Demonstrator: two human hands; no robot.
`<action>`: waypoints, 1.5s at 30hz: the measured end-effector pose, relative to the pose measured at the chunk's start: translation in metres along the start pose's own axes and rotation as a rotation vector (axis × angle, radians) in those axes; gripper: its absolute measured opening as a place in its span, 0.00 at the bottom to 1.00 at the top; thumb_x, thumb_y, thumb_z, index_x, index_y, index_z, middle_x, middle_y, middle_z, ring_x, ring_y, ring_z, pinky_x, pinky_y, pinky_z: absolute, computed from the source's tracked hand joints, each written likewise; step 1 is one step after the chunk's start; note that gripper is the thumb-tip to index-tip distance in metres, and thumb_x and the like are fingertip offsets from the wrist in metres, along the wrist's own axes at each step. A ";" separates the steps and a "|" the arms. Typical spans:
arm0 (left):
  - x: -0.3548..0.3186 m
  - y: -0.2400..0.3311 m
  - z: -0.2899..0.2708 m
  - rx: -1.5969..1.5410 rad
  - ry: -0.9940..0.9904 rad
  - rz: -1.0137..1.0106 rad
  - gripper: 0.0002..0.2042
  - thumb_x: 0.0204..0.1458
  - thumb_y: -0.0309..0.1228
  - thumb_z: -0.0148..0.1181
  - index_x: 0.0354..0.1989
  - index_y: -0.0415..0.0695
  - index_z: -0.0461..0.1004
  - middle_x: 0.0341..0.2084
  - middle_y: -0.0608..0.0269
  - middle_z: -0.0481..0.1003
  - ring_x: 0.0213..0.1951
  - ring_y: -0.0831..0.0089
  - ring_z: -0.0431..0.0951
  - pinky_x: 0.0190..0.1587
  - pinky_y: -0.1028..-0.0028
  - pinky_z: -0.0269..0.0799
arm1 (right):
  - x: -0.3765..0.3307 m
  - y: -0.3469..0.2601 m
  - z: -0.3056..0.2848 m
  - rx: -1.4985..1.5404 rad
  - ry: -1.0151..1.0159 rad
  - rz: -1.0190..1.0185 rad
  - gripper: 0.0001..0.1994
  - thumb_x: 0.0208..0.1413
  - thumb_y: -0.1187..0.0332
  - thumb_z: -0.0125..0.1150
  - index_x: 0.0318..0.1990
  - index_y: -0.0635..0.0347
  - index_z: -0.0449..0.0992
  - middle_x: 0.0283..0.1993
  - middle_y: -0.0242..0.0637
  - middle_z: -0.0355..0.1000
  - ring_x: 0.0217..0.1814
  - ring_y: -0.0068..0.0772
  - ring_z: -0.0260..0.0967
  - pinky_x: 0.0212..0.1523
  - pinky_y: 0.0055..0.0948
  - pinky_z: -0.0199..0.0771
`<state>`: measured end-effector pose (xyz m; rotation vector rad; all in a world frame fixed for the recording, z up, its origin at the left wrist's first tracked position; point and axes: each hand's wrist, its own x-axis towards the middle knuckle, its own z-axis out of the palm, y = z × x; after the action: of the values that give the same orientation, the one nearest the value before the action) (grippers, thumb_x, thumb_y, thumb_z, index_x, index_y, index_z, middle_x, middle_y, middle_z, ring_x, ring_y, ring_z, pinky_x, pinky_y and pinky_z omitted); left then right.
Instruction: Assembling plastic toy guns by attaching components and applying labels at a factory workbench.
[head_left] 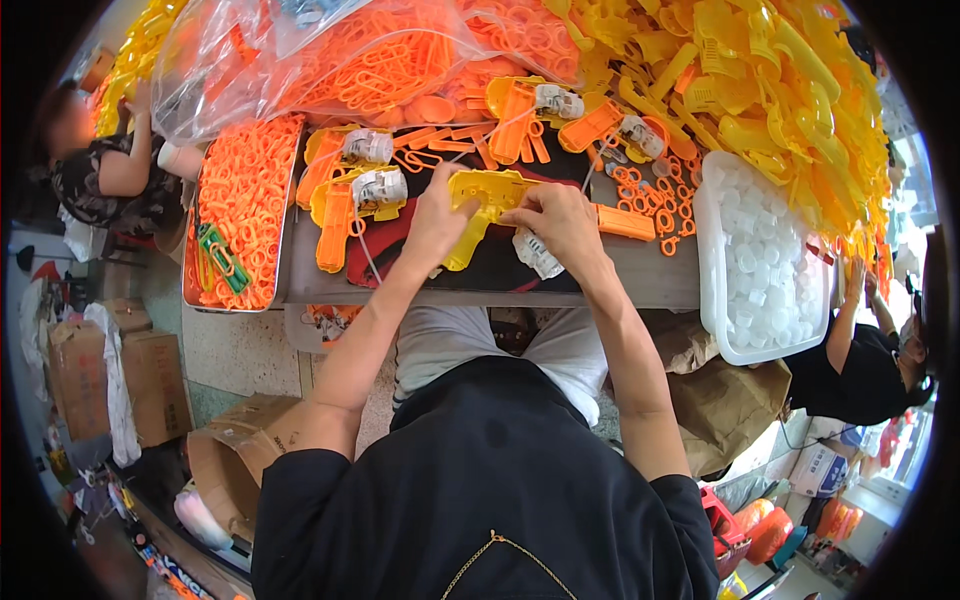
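A tray (287, 222) is holding small orange parts (245, 165) on the bench (640, 287). The left hand (437, 218) is clasping a yellow shell (487, 186) above the bench's middle, its grip closed on the left side. The right hand (560, 222) is pinching, fingertips together, at the shell's right — anything between them I cannot tell. Farther right, a tub (709, 250) is holding white caps (762, 265).

Yellow shell (478, 225), orange bar (626, 222), white pieces (760, 260), black shirt (500, 480)
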<state>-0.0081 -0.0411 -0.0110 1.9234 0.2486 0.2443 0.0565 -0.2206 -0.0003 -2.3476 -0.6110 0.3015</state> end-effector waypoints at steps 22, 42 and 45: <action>-0.010 -0.008 0.033 0.581 0.222 0.392 0.08 0.48 0.31 0.71 0.27 0.45 0.76 0.27 0.68 0.78 0.38 0.65 0.75 0.46 0.62 0.62 | -0.057 0.044 -0.091 0.137 0.354 0.037 0.19 0.53 0.68 0.75 0.49 0.64 0.74 0.39 0.38 0.79 0.40 0.26 0.76 0.43 0.28 0.76; -0.040 0.019 -0.013 -1.020 0.103 -0.284 0.26 0.63 0.36 0.63 0.64 0.41 0.60 0.56 0.51 0.67 0.44 0.59 0.82 0.39 0.67 0.82 | -0.020 -0.053 -0.014 -0.227 0.295 -0.791 0.21 0.54 0.69 0.69 0.56 0.56 0.74 0.44 0.41 0.74 0.47 0.44 0.75 0.45 0.42 0.76; -0.039 0.016 -0.017 -0.872 0.088 -0.260 0.32 0.63 0.39 0.63 0.69 0.42 0.53 0.56 0.51 0.66 0.42 0.65 0.81 0.34 0.71 0.83 | -0.042 -0.050 -0.014 -0.084 0.222 -0.841 0.22 0.54 0.67 0.69 0.57 0.56 0.75 0.45 0.39 0.75 0.48 0.45 0.74 0.50 0.45 0.73</action>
<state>-0.0491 -0.0423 0.0081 1.0075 0.3722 0.2144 0.0081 -0.2165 0.0456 -1.9432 -1.4243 -0.3648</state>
